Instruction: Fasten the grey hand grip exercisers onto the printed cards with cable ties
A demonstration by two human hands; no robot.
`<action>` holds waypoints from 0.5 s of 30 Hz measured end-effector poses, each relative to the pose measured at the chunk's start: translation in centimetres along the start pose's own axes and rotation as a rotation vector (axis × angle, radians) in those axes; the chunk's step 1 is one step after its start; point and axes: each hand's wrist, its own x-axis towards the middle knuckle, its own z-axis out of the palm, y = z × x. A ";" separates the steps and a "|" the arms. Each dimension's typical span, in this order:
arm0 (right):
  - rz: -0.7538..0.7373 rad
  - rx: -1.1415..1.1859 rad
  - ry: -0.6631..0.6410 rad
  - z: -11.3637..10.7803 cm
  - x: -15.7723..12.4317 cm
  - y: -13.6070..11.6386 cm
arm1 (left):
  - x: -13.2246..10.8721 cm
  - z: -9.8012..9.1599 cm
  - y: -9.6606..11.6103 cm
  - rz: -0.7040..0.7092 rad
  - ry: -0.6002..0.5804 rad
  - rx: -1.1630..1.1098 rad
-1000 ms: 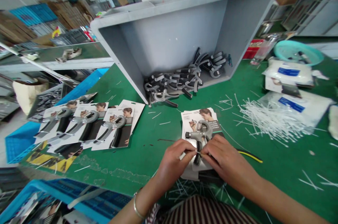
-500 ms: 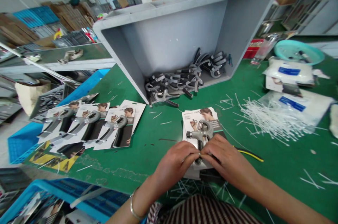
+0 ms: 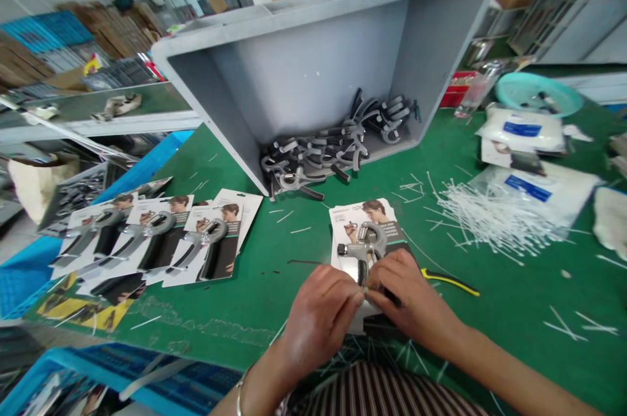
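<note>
A grey hand grip strengthener [image 3: 369,243] with a coil spring and black knob lies on a printed backing card [image 3: 343,226] in front of me. My left hand [image 3: 321,305] is closed in a pinch at the strengthener's near end. Meeting it there, my right hand [image 3: 404,288] also pinches, its fingers over the handle. Something tiny between the fingertips is too small to make out. The hands hide the lower handles and part of the card. Yellow-and-black handled pliers [image 3: 450,280] lie beside my right hand, their front end hidden.
A grey crate [image 3: 323,70] on its side holds several grip strengtheners [image 3: 313,158]. Carded strengtheners [image 3: 206,243] overlap at left. White cable ties [image 3: 490,220] are heaped at right, near plastic bags [image 3: 522,128] and a turquoise basin [image 3: 539,93]. Blue crates [image 3: 98,370] stand below the table edge.
The view has shifted slightly, so things sit a little further left. My left hand has rolled over, its fingers more curled; both hands stay pinched together at the strengthener's near end.
</note>
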 end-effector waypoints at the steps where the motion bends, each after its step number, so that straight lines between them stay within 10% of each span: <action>1: 0.001 0.030 0.025 0.1 0.0 0.0 | -0.4 0.5 0.0 -0.021 0.018 -0.033; 8: -0.025 0.144 0.166 1.6 0.4 -0.2 | -1.9 3.9 -1.5 -0.155 0.244 0.096; 15: 0.157 0.076 0.238 -0.8 -4.3 3.1 | -2.0 1.5 -3.4 -0.172 0.170 0.035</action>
